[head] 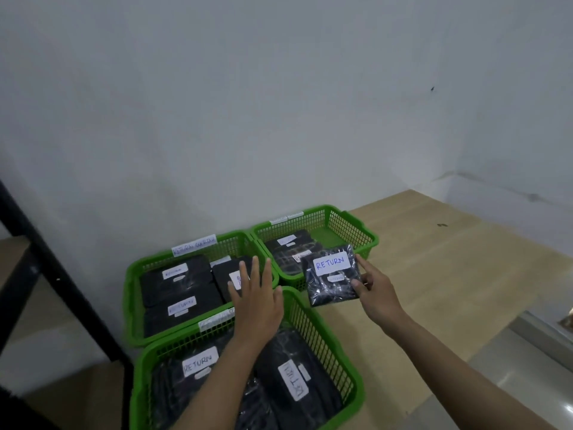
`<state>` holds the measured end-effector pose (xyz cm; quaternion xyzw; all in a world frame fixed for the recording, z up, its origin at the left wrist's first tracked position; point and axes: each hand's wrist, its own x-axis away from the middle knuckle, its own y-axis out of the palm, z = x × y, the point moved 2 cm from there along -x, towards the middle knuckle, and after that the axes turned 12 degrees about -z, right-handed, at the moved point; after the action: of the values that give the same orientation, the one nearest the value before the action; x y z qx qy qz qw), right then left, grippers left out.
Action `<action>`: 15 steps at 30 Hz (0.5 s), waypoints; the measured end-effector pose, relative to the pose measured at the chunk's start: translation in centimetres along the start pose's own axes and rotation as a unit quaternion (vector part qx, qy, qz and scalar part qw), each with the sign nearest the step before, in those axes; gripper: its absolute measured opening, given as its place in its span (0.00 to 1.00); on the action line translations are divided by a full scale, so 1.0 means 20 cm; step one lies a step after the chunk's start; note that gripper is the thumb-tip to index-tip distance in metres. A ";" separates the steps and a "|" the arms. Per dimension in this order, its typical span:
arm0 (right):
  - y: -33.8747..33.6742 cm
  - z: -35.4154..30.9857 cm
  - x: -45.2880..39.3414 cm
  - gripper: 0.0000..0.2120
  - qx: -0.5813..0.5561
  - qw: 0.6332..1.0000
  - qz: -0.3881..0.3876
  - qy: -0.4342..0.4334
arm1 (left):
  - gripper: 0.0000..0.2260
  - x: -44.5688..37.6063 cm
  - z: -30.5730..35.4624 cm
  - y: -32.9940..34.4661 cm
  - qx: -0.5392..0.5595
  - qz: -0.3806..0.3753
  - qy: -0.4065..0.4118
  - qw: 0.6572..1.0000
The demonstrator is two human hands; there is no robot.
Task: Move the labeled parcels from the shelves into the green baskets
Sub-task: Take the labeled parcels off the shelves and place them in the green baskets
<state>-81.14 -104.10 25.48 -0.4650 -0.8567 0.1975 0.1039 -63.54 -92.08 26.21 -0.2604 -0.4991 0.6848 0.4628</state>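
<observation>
Right hand (376, 291) pinching a black "RETURN" parcel (331, 274) over the far green basket's (353, 226) near rim. Left hand (257, 301) spread flat, fingers released, seemingly hovering above the other baskets.

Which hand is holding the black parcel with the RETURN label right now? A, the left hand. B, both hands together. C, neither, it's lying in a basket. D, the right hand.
D: the right hand pinches the RETURN parcel by its edge above the rim of the far right basket, while the left hand hovers open with spread fingers over the other baskets, touching no parcel.
</observation>
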 end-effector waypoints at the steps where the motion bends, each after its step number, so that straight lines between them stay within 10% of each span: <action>1: -0.02 0.03 -0.05 0.28 -0.007 1.000 0.000 0.006 | 0.25 -0.03 0.02 0.02 0.000 -0.005 -0.001 1.000; 15: -0.36 0.43 -1.00 0.26 -0.007 0.997 -0.049 0.058 | 0.27 -0.74 0.13 0.24 0.029 -0.020 -0.144 0.989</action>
<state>-78.83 -126.58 20.94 -0.4341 -0.8723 0.1586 0.1599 -60.97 -106.74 21.22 -0.1351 -0.5456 0.7201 0.4069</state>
